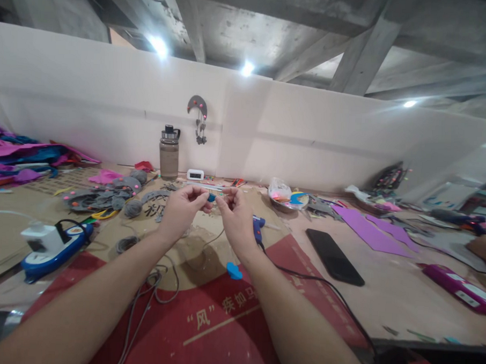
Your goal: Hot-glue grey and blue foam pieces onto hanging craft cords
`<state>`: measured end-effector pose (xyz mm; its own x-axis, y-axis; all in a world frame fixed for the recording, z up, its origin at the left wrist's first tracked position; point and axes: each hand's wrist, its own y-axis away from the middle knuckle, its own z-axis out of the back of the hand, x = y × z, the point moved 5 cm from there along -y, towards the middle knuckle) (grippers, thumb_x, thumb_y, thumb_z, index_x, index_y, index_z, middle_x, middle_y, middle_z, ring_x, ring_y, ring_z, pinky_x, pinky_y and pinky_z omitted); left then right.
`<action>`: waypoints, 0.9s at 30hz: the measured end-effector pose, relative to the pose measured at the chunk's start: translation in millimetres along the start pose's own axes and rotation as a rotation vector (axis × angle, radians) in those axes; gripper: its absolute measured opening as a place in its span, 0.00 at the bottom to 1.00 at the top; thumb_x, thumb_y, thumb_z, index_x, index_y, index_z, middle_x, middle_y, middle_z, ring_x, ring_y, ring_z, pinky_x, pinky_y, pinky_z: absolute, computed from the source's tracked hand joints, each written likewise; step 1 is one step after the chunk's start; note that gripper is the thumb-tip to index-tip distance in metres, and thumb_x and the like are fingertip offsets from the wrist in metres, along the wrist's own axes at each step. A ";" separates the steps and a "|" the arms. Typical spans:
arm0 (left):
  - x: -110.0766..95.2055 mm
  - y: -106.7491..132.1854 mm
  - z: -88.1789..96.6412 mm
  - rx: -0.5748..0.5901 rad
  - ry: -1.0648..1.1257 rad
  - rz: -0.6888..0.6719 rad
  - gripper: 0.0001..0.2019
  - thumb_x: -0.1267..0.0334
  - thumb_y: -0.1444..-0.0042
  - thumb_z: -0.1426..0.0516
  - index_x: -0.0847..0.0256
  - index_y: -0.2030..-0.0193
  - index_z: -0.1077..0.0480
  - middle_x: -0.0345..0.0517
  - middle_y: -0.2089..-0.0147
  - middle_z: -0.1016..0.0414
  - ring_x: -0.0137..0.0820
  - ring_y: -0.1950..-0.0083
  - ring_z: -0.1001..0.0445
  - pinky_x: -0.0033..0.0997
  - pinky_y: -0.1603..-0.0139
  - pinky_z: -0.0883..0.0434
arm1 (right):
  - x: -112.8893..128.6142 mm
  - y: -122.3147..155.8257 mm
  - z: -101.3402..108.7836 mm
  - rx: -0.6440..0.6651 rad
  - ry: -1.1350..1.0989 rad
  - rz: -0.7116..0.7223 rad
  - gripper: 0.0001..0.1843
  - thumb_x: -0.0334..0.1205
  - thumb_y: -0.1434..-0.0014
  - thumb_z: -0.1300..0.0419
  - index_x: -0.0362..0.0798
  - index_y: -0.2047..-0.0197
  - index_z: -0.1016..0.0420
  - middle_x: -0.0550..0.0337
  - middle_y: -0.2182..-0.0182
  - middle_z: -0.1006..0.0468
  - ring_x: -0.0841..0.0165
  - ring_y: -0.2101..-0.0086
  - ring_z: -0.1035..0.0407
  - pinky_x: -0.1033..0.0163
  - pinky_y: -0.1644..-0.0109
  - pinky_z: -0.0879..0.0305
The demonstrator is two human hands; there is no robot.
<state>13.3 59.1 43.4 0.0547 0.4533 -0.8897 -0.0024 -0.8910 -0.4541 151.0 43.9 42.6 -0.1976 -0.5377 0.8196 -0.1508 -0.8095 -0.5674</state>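
Both hands are raised close together over the cardboard on the table. My left hand [185,207] is closed in a pinch on a small dark blue piece [212,198], which looks like felt. My right hand [236,216] is also pinched, its fingertips at the right side of that piece; what it grips is too small to make out. Below the right hand a thin grey cord [214,238] runs down to the board. A brighter blue cut piece [234,271] lies beside my right forearm.
A blue glue gun [257,228] with a black cable lies right of my hands, near a black phone [334,256]. Grey yarn [154,280], a blue power strip [58,252] and felt scraps lie left. Behind stands a bottle [169,157]. Another person's hand [484,250] shows far right.
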 end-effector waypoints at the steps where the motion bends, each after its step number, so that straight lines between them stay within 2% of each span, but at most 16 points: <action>1: -0.5 0.1 -0.1 0.000 0.006 -0.001 0.09 0.59 0.50 0.41 0.64 0.68 0.30 0.42 0.75 0.27 0.27 0.74 0.27 0.30 0.69 0.27 | -0.2 -0.4 -0.2 0.006 -0.007 -0.011 0.11 0.43 0.46 0.44 0.48 0.60 0.35 0.68 0.77 0.39 0.72 0.75 0.42 0.66 0.69 0.44; 3: -1.5 0.5 -0.4 -0.001 0.015 -0.006 0.09 0.59 0.50 0.41 0.64 0.69 0.31 0.42 0.75 0.27 0.27 0.74 0.28 0.30 0.69 0.27 | -0.3 -1.0 -0.4 0.015 -0.008 -0.023 0.12 0.44 0.47 0.44 0.48 0.60 0.33 0.68 0.78 0.39 0.72 0.75 0.43 0.66 0.70 0.45; 6: -1.7 0.9 -1.1 0.001 0.020 -0.009 0.09 0.60 0.50 0.41 0.64 0.69 0.31 0.42 0.75 0.27 0.27 0.74 0.28 0.30 0.69 0.27 | 0.4 -1.3 -1.0 0.025 -0.014 -0.031 0.10 0.44 0.47 0.44 0.47 0.65 0.30 0.66 0.77 0.35 0.72 0.75 0.41 0.66 0.70 0.44; 10: -0.9 0.9 -2.2 0.010 0.014 -0.016 0.08 0.60 0.50 0.41 0.64 0.69 0.31 0.41 0.76 0.28 0.26 0.75 0.28 0.30 0.70 0.27 | 2.6 -0.4 -1.6 0.030 -0.046 -0.041 0.08 0.42 0.47 0.44 0.46 0.70 0.31 0.64 0.76 0.31 0.72 0.75 0.40 0.66 0.69 0.44; 16: -4.4 1.8 -3.6 0.016 0.019 -0.015 0.09 0.61 0.51 0.41 0.64 0.65 0.30 0.40 0.75 0.28 0.26 0.76 0.29 0.29 0.71 0.28 | 2.7 -0.3 -1.3 0.028 -0.049 -0.046 0.08 0.42 0.47 0.45 0.47 0.71 0.32 0.65 0.77 0.32 0.73 0.75 0.41 0.67 0.71 0.44; 23: -5.0 1.5 -3.8 0.064 0.011 0.015 0.07 0.62 0.51 0.41 0.64 0.69 0.30 0.41 0.79 0.28 0.27 0.78 0.29 0.29 0.72 0.29 | 3.8 1.1 -1.1 0.023 -0.036 -0.040 0.06 0.41 0.48 0.45 0.47 0.71 0.32 0.65 0.78 0.34 0.73 0.76 0.42 0.67 0.71 0.44; 27: -1.0 -0.4 -4.5 0.108 0.103 0.119 0.07 0.63 0.53 0.40 0.65 0.70 0.30 0.41 0.80 0.28 0.26 0.79 0.30 0.28 0.74 0.29 | 2.3 0.6 -1.9 0.035 -0.046 -0.034 0.06 0.41 0.48 0.45 0.47 0.72 0.33 0.66 0.78 0.34 0.73 0.77 0.42 0.67 0.71 0.44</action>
<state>17.7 58.9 44.7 0.1497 0.3350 -0.9303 -0.1217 -0.9275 -0.3536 148.7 42.6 44.0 -0.1478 -0.5196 0.8415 -0.1229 -0.8346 -0.5369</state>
